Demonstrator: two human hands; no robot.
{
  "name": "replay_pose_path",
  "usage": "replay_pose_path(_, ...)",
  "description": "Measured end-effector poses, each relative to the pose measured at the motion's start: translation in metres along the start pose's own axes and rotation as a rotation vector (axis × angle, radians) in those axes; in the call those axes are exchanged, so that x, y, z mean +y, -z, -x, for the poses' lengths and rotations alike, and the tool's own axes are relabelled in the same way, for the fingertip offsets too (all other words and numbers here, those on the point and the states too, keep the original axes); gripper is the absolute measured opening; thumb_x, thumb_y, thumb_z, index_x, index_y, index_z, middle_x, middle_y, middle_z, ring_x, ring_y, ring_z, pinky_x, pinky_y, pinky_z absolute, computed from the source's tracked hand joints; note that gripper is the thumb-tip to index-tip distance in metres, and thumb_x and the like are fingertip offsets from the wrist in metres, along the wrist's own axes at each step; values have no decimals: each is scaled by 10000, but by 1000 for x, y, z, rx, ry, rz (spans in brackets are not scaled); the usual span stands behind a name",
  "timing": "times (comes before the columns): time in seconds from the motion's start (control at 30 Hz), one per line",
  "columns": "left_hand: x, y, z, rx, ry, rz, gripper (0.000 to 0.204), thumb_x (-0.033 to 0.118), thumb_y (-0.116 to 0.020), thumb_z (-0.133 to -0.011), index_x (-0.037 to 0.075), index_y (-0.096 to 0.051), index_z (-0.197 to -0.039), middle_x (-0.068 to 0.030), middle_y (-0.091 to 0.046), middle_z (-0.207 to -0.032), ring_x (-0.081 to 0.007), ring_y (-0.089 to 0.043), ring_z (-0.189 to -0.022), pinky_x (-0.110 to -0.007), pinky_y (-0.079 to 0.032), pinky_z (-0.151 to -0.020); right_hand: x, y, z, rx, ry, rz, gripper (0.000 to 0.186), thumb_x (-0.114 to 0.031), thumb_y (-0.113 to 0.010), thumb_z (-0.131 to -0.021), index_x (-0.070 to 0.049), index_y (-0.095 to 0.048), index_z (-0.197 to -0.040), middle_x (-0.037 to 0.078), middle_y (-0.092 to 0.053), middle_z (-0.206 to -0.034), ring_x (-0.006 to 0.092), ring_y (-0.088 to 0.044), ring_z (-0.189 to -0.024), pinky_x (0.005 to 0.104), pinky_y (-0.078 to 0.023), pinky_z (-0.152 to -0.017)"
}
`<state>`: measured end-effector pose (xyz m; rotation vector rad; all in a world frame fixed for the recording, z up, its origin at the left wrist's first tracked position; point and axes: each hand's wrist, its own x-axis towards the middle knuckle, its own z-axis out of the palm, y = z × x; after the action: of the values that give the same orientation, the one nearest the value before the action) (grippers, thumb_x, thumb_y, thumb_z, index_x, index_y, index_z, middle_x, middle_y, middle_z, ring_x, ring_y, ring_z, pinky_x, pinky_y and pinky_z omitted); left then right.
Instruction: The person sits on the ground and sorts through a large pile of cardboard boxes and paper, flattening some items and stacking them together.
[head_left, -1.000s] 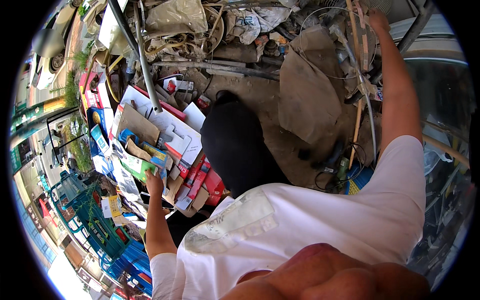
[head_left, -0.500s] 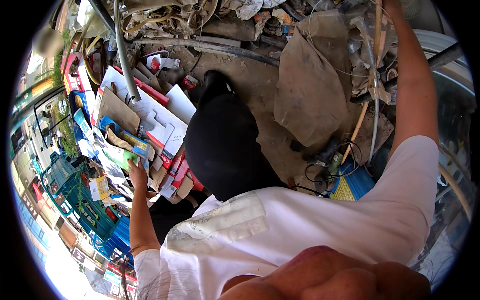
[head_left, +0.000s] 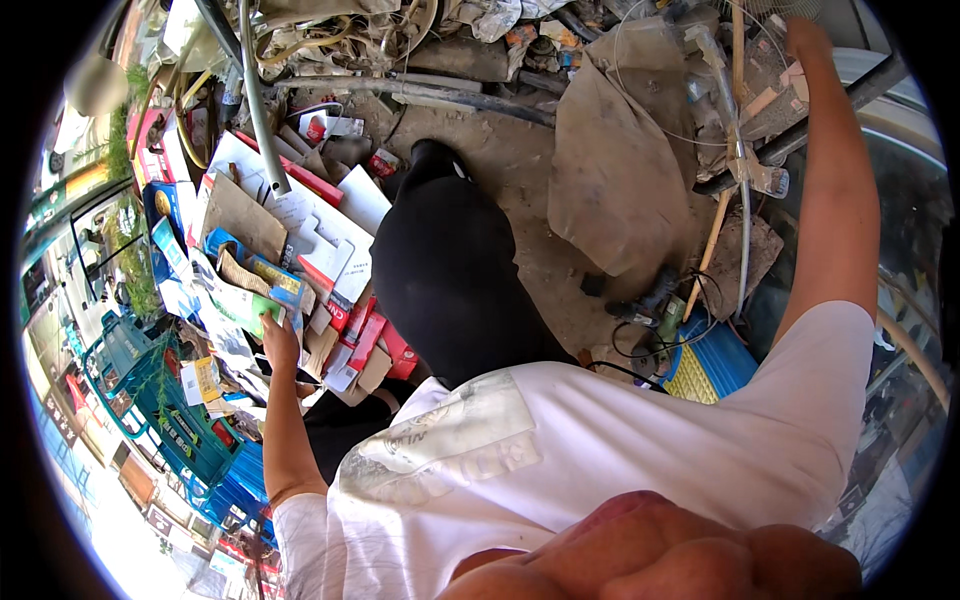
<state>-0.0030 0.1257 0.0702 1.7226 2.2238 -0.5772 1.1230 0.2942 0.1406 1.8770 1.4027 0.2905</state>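
Note:
My left hand (head_left: 280,338) is closed on a green flattened cardboard piece (head_left: 248,308) at the edge of a pile of white, red and brown cardboard (head_left: 325,250). My right hand (head_left: 808,42) is stretched out to the upper right among scrap wood (head_left: 768,100) and a wire grille (head_left: 775,12); its fingers and anything in them are too hidden to make out. A long wooden strip (head_left: 712,258) and a pale pipe (head_left: 743,280) lean below that hand, with a loose wire loop around them.
A metal pole (head_left: 262,130) hangs over the cardboard. A brown sheet (head_left: 615,180) lies on the dirt floor (head_left: 530,240) beside my bent leg (head_left: 445,280). Teal plastic crates (head_left: 165,420) stand at left, tangled scrap along the top, glass (head_left: 900,260) and a blue-and-yellow object (head_left: 715,365) at right.
My view has shifted, so the pile sits further left. My right hand has moved to the right, rising and then dropping slightly. My left hand still grips the green cardboard.

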Motion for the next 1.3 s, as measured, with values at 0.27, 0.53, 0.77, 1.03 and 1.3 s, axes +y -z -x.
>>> replay_pose_path(0.27,-17,0,12,52,-63,10,534,224,-496,-941,-77,-381,-1367,-387,-349,-1439,-488,-547,-1162,-480,-456,-993,-6,141,80,221,-330,-448,381,-313,-564,-837,-68,-674,-1107,210,-687,-1083,416,-644,-1028,514,-499,-890)
replay_pose_path(0.53,-13,-5,12,82,-106,20,584,224,-540,-917,-96,-370,-1375,-394,-334,-1438,-501,-551,-1144,-477,-464,-987,-19,155,102,447,-484,-554,362,-308,-560,-827,-76,-707,-1061,223,-688,-1078,435,-655,-1001,531,-520,-850)
replay_pose_path(0.77,-27,-9,18,87,-75,-22,638,264,-584,-910,-73,-356,-1402,-382,-321,-1453,-511,-516,-1188,-480,-442,-1018,-84,140,49,569,-283,-492,391,-373,-544,-871,-74,-689,-1079,218,-677,-1093,434,-645,-1004,534,-513,-855)
replay_pose_path(1.03,-20,-5,15,91,-127,50,634,271,-583,-887,-67,-382,-1384,-400,-356,-1425,-523,-545,-1132,-490,-464,-982,-39,167,59,464,-453,-512,368,-329,-596,-848,-55,-691,-1073,224,-679,-1107,442,-651,-989,537,-525,-828)
replay_pose_path(1.3,-18,-10,19,142,-143,19,634,314,-585,-890,-51,-407,-1377,-387,-376,-1423,-507,-558,-1121,-488,-478,-964,-50,265,162,630,-367,-523,366,-327,-550,-865,-47,-694,-1052,246,-670,-1102,488,-626,-997,545,-505,-846)
